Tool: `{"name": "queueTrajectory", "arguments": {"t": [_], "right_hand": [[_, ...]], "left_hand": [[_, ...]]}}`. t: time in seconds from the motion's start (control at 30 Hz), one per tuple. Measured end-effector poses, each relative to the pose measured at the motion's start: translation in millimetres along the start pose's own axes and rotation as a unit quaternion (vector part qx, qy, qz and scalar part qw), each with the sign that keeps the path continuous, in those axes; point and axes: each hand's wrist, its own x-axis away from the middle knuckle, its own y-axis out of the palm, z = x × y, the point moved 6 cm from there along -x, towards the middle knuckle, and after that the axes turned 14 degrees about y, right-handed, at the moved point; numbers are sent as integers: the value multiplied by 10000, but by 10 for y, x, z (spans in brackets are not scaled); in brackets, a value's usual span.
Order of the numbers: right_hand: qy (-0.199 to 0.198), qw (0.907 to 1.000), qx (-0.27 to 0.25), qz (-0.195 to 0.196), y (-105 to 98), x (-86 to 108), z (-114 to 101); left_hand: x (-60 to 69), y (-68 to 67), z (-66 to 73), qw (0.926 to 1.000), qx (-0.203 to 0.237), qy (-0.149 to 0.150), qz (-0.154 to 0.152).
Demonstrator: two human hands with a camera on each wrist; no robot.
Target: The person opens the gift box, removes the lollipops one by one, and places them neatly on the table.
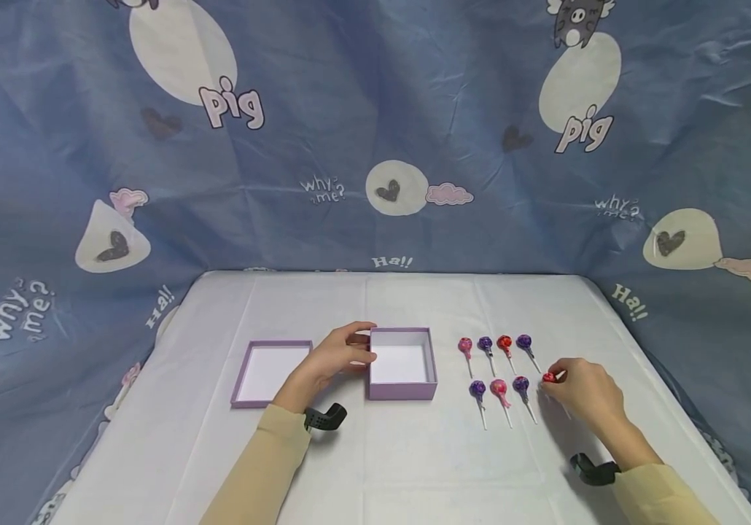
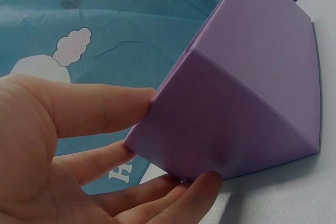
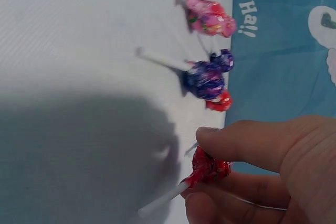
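A purple box (image 1: 403, 391) with a white inside stands uncovered at the middle of the table. My left hand (image 1: 343, 350) rests against its left side; the left wrist view shows the thumb and fingertips touching the purple wall (image 2: 231, 114), without wrapping round it. To the right, my right hand (image 1: 588, 390) pinches a red-wrapped lollipop (image 3: 205, 169) by its head between thumb and fingers. Its white stick points out freely. Next to that hand, several lollipops lie in two rows, among them a purple one (image 1: 521, 386) and a pink one (image 1: 499, 389).
Left of the box lies a shallow purple lid (image 1: 238, 379), its white inside facing up, partly behind the left forearm. A white cloth covers the table (image 1: 428, 467). Behind it hangs a blue printed curtain (image 1: 323, 233).
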Motion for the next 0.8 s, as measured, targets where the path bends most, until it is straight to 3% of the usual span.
{"name": "queueTrajectory", "arguments": {"t": [0.3,0.8], "right_hand": [[17,10000,8,-2,113,-64,60],[96,10000,3,25,130,-95,10]], "left_hand": [[-5,-1,-15,10000,19,-32,28],[0,-22,-27,9999,-122,-51,43]]}}
